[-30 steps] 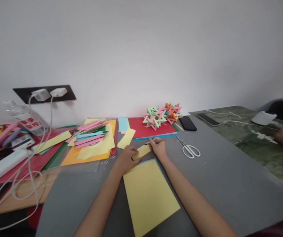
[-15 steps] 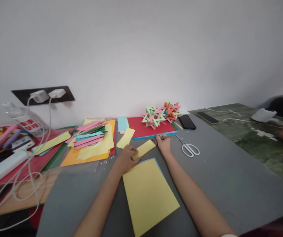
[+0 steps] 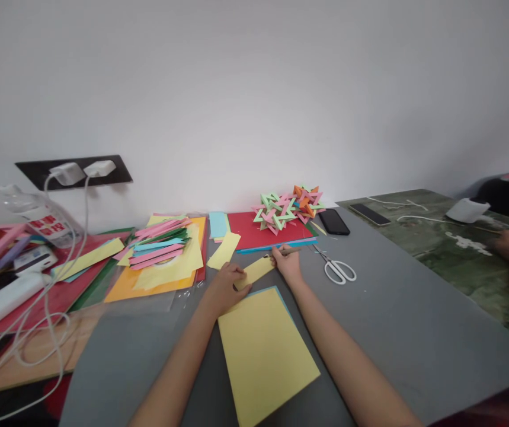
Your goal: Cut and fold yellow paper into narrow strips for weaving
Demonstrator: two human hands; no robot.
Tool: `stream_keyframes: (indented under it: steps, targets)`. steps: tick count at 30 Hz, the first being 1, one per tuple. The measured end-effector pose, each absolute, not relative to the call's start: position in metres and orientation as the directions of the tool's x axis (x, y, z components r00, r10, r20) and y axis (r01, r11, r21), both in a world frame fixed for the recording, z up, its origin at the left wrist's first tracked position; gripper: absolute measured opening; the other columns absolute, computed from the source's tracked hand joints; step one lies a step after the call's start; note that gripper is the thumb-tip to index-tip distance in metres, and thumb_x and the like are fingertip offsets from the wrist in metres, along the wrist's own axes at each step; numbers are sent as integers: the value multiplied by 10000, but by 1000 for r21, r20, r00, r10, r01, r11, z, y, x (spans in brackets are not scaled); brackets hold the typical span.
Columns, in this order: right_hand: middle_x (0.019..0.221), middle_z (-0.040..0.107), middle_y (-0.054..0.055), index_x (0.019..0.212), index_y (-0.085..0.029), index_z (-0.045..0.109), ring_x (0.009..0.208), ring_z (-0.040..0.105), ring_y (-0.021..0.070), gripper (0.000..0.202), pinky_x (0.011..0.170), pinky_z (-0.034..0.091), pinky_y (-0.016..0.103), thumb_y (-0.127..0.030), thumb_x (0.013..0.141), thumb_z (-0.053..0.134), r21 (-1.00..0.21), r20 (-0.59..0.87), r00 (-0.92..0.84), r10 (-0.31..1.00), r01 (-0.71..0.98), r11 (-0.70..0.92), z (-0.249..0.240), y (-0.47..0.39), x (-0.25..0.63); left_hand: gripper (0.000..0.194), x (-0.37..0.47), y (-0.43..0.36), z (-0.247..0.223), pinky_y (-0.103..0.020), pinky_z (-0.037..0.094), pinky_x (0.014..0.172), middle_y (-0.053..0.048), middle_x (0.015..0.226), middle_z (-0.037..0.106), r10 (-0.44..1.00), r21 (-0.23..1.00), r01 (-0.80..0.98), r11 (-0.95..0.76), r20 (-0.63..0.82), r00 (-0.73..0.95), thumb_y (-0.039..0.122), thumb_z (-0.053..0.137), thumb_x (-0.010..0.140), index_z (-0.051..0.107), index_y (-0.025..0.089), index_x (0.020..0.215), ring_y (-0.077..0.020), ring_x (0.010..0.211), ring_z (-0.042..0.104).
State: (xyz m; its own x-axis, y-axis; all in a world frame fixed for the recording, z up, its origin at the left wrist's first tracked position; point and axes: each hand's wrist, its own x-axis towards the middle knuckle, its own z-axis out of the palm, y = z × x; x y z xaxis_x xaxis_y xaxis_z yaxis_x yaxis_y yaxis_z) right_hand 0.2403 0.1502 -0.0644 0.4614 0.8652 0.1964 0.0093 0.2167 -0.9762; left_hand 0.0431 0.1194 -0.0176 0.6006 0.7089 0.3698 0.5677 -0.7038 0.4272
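A: where's the yellow strip (image 3: 258, 271)?
B: flat on the gray table (image 3: 396, 338), beyond the big yellow sheet (image 3: 267, 356). left hand (image 3: 227, 287)'s unclenched, pinning one end; right hand (image 3: 288, 265) pinches a pen (image 3: 291, 251) by the other.
A: pen-on-paper stage?
B: looks like it, so imo steady paper matters. scissors (image 3: 340, 271) lie off right.

1. The left hand (image 3: 229, 286) rests palm down, its fingers spread a little and the thumb reaching to the right.
2. The right hand (image 3: 287, 264) is curled, fingers pinched together in a writing grip.
3. Both bare forearms reach forward from the lower edge of the view, slanting inward until the hands lie near each other, apart.
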Motion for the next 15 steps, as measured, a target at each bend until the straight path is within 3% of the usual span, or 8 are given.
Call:
stream_keyframes:
  steps: [10,15]
  targets:
    - [376,499,-29,501,-211,414,313,430,110,317,334,324,229,-439,638,586,-975,194,569,799,23,220,-68,153,254,188,42,116,-15,-316,426,821,-41,920,567,717,448,564,-693,354,600,325,528,744,617,202,854,-176,904,511]
    - [487,580,2,586,-189,476,342,467,115,350,324,332,226,-524,630,568,-971,164,650,742,-24,236,-66,149,258,156,42,114,-10,-313,407,828,-32,887,611,689,423,547,-723,372,622,285,476,782,607,202,802,-163,868,525]
